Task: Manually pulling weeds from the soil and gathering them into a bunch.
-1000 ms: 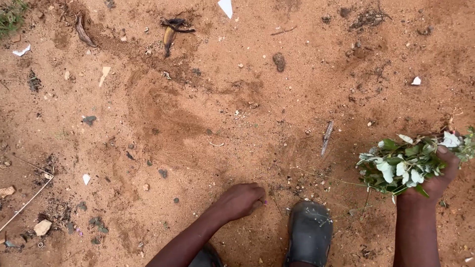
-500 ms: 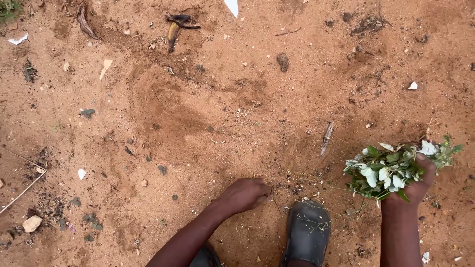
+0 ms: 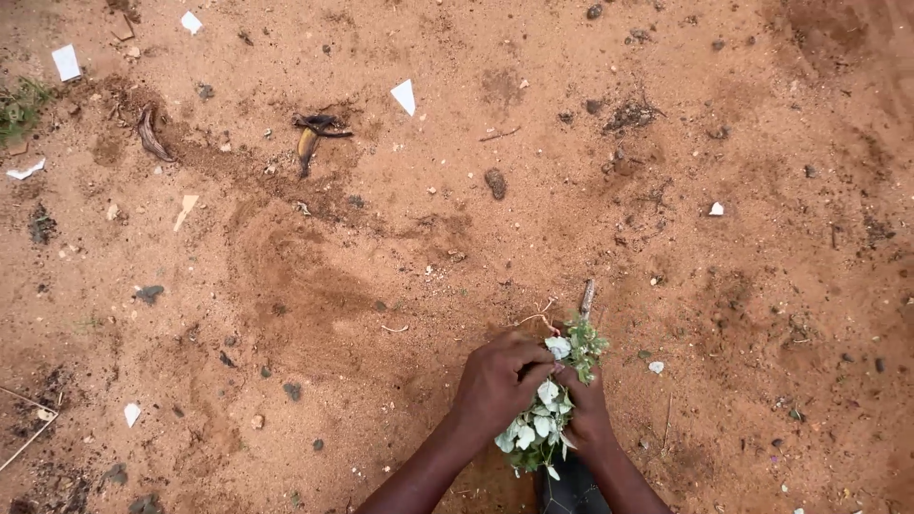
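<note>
Both hands were closed around a leafy bunch (image 3: 547, 409) low over the red soil (image 3: 286, 286): left hand (image 3: 495, 385) beside right hand (image 3: 588, 411), perhaps touching. A shoe (image 3: 571, 490) showed below.

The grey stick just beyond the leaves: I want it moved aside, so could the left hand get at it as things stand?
Probably not at once: the left hand and right hand both clasp the leafy bunch. The grey stick lies close ahead on bare red soil, unobstructed.
</note>
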